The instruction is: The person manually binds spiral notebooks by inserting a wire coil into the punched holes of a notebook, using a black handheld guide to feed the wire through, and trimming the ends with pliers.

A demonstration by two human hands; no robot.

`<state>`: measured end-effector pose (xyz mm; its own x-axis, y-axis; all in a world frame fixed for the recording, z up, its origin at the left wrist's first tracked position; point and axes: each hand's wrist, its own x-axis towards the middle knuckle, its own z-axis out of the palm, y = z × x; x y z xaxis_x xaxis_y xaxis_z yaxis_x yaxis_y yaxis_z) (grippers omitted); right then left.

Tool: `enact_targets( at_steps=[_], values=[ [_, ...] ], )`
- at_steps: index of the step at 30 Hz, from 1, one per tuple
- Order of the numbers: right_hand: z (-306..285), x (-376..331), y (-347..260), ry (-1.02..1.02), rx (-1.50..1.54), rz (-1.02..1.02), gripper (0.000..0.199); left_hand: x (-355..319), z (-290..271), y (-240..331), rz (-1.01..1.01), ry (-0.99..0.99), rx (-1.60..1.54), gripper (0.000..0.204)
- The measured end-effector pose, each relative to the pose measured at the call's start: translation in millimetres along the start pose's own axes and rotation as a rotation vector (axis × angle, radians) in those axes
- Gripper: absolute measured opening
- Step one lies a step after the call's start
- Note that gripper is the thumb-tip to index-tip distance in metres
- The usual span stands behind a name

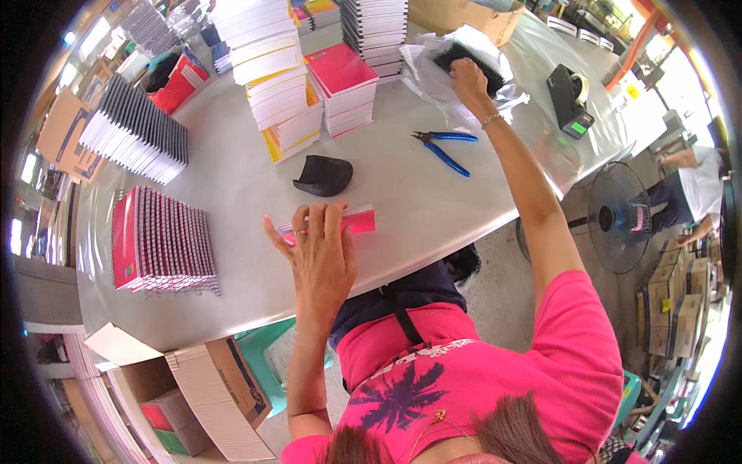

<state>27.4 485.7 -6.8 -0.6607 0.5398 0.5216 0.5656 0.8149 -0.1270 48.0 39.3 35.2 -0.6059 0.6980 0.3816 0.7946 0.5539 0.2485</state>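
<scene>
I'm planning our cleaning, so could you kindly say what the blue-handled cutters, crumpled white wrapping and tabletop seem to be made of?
Blue-handled cutters: probably dark metal tips, with smooth plastic or rubbery grips, judging by their even blue colour.
Crumpled white wrapping: likely thin plastic, given its creases and bright glints, though paper is possible.
Tabletop: smooth and glossy, perhaps plastic sheeting, as it reflects light.

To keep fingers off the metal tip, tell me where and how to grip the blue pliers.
Best gripped, I'd judge, around both blue handles, right hand coming from the right: they lie flat, spread toward that side, with the metal tip pointing left.
</scene>
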Motion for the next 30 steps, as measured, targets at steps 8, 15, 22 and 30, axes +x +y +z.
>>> enact_targets(
  at_steps=[8,15,22,30],
  values=[
    [-87,-13,-28,-0.081,0.421,-0.067,0.026,0,25,13,-0.178,0.259,-0.105,0.046],
    [-158,-119,-123,-0.756,0.986,-0.125,0.023,5,33,15,-0.233,0.332,-0.081,0.042],
    [-151,-153,-135,-0.753,1.047,-0.162,0.021,6,36,15,-0.245,0.33,-0.077,0.039],
    [-147,-162,-135,-0.773,1.031,-0.259,0.018,6,40,10,-0.216,0.307,-0.058,0.045]
  ],
)
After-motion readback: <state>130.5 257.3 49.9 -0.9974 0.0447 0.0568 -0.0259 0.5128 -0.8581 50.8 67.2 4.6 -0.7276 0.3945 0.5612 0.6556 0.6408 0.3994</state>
